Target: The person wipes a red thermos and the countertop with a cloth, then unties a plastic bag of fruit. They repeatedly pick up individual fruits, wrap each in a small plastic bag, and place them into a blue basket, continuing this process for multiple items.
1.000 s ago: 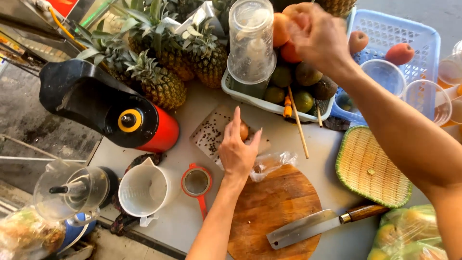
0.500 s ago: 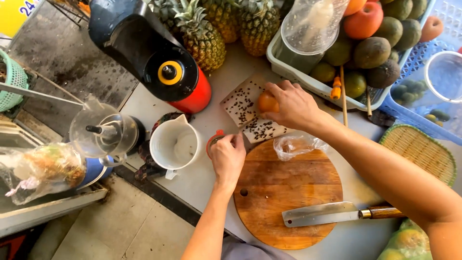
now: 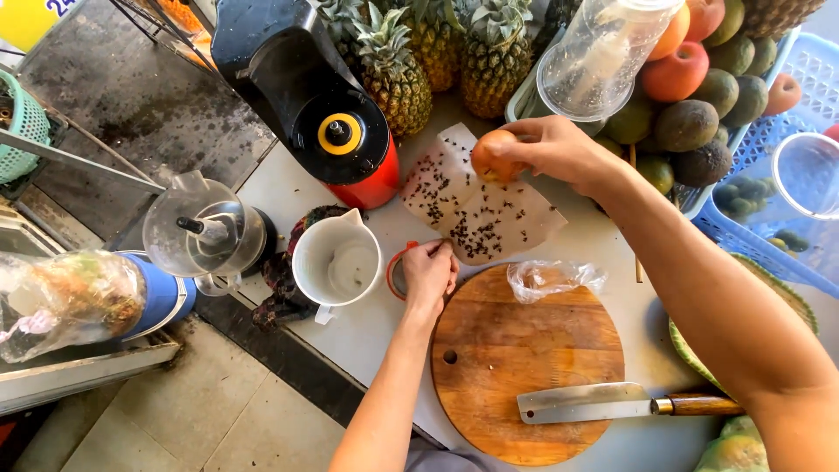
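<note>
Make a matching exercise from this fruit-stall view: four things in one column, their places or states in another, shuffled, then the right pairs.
Things
1. orange fruit
2. cleaver
3. white jug
4. small strainer

Places
A. lying on the round wooden board
B. under the left hand
C. gripped in the right hand
D. standing left of the strainer, below the red juicer

Pairs: 1-C, 2-A, 3-D, 4-B
</note>
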